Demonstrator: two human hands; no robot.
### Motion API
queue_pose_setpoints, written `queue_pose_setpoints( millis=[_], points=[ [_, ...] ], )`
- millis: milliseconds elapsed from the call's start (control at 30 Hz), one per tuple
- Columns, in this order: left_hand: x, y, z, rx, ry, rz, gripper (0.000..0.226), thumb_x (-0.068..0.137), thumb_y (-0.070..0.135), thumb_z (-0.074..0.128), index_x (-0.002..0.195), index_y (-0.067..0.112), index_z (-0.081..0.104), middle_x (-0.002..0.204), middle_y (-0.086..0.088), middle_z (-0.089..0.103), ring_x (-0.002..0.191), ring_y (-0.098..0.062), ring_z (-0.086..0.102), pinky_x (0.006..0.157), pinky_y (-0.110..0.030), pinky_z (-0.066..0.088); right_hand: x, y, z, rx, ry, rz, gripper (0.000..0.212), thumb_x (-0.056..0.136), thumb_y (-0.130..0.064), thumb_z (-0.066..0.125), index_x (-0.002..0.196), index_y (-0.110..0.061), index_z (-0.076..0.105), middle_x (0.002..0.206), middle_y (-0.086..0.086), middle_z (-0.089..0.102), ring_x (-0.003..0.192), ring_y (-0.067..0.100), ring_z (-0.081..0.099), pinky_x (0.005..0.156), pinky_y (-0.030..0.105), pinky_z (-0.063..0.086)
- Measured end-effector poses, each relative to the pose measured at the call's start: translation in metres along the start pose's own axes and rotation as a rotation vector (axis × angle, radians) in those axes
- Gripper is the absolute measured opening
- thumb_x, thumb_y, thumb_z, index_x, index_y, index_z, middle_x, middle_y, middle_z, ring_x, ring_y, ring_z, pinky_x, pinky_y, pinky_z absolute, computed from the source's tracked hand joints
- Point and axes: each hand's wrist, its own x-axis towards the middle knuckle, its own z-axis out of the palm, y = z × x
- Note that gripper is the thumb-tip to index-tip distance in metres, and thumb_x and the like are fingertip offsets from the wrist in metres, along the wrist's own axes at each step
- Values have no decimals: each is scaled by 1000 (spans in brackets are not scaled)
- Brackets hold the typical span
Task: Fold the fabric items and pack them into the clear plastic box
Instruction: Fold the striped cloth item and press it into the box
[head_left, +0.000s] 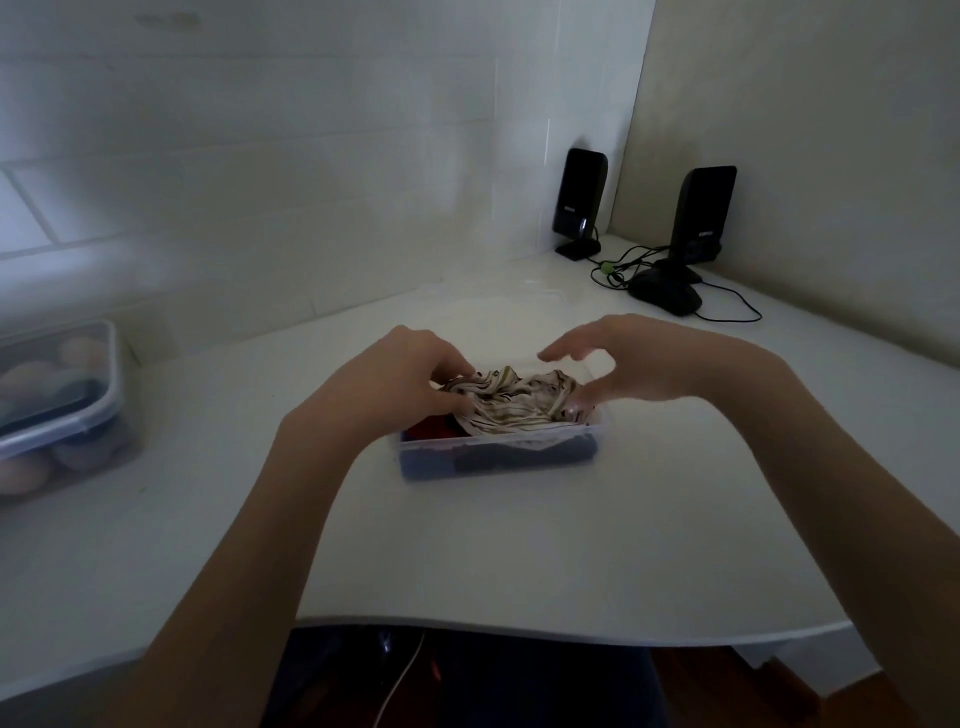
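Box (498, 457) long axis left-right; striped fabric (511, 402) crumpled atop.

Dim, soft, low-contrast view. Brightest area: white table (519, 545) at frame centre. Corners darken; straight edges bow with wide-angle distortion. Left-edge container (57, 400) appears blurred; faint shadows.

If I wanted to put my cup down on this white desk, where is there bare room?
The widest bare patch of the desk lies between the clear plastic box and the near edge. Another lies between that box and the lidded container at left. The far right corner is crowded: two speakers and cables. Both hands work over the box.
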Motion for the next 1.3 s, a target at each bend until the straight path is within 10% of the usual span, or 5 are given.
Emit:
queue_pose_setpoints(
  millis=[333, 500, 700, 1000, 1300],
  points=[
    [7, 11, 10, 92, 9, 46, 35, 80, 26, 71, 114, 21, 68, 107, -1, 71, 85, -13, 59, 80, -24, 45, 13, -1, 26, -171, 67, -39, 38, 80, -24, 70, 117, -21, 66, 112, 1, 66, 98, 17, 58, 88, 29, 46],
    [11, 11, 13, 197, -29, 8, 35, 80, 30, 71, 114, 26, 67, 110, 2, 70, 95, -18, 63, 81, -26, 46, 15, 1, 29, -493, 49, -27, 29, 88, -44, 52, 113, -34, 64, 111, -8, 65, 117, 15, 48, 109, 47, 13],
    [19, 12, 13, 256, -127, -4, 33, 82, 33, 68, 114, 27, 67, 109, 1, 70, 97, -20, 62, 82, -27, 47, 21, 4, 30, -579, 25, -64, 26, 87, -42, 53, 107, -33, 67, 101, -9, 67, 117, 15, 45, 109, 51, 10],
    [5, -8, -1, -333, 15, -53, 20, 77, 25, 74, 97, 23, 73, 91, 11, 70, 78, 1, 65, 71, -14, 50, 8, 34, 20, 203, 60, -136, 40, 80, -30, 71, 119, -33, 60, 114, -19, 62, 107, -4, 53, 92, 20, 37],
    [0, -59, 20, -730, 590, -273, 14, 90, 18, 58, 102, 14, 64, 91, -9, 69, 71, -13, 67, 58, -24, 57, 14, 51, 41, 626, 437, 107, 49, 89, -40, 58, 134, -27, 43, 134, -2, 51, 113, 14, 56, 93, 33, 48]
  ],
)
